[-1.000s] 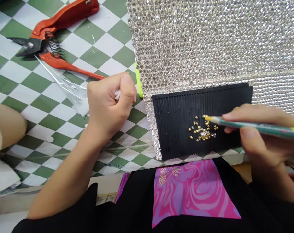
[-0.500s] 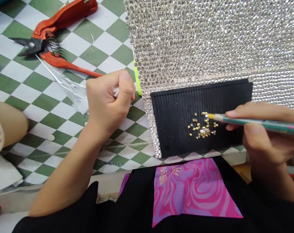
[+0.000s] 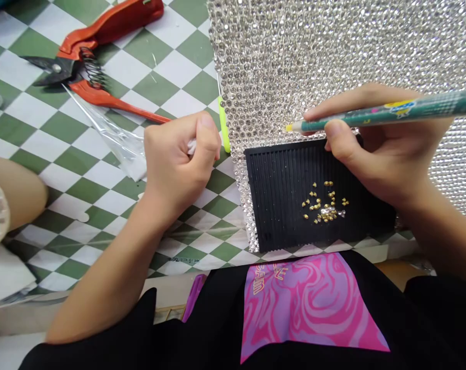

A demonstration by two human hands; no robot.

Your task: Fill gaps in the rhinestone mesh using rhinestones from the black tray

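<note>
Green pen [image 3: 371, 115]: one; ridged tray [image 3: 279, 190]: one.

Two hands are in view: one left hand [image 3: 176, 162] and one right hand [image 3: 375, 149]. There is one green pen [image 3: 387, 112], one black ridged tray [image 3: 279, 205] and one rhinestone sheet [image 3: 294, 51]. The small gold studs [image 3: 325, 203] on the tray number perhaps twenty; they are too tiny and bunched to count surely. Also one pair of red shears [image 3: 97, 56], one clear plastic bag [image 3: 113, 139], one lime-green stick [image 3: 225, 131] and one white scrap [image 3: 191, 147] inside the left fist.
</note>
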